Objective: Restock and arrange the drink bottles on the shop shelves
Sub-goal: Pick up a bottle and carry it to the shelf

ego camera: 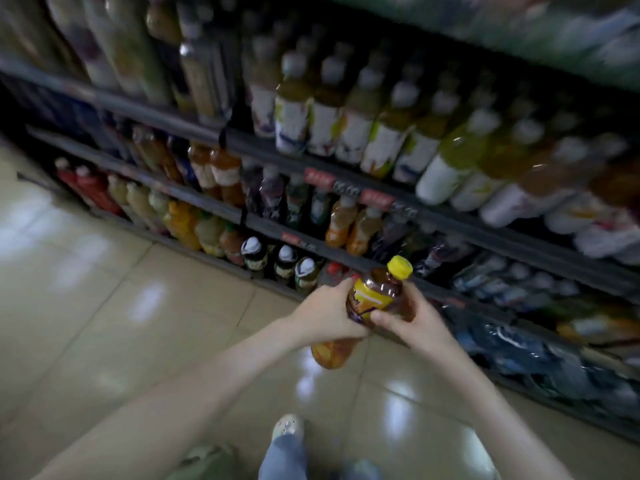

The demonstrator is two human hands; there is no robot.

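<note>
You face long dark metal shelves [485, 233] that run from the upper left of the frame down to the lower right, tier above tier, all blurred. Glossy pale floor tiles [104, 289] fill the left and the bottom of the frame and carry bright reflections. On the upper tier, right of centre, stands a close row of white-labelled bottles [353, 133] with yellow-green drink and pale caps. The lower tiers hold orange, red and dark bottles, too smeared to read. Small red price tags [318, 178] sit on the front rail near the centre. Your bare forearms reach in from the bottom edge and meet just below centre, in front of the lowest tiers. There you hold the tea bottle [377, 296] off the shelf with both hands. It is clear ribbed plastic with brown drink and a yellow and purple label, and it tilts with its top toward the upper right. Your left hand [325, 313] wraps the middle from the left, fingers curled round it, and the amber lower end shows beneath that hand. Your right hand [415, 323] grips the right side, with the thumb across the label. The ridged yellow cap [400, 268] stands clear above both hands. At the bottom centre are a pale shoe [289, 427] and a blue jeans leg [284, 459].
</note>
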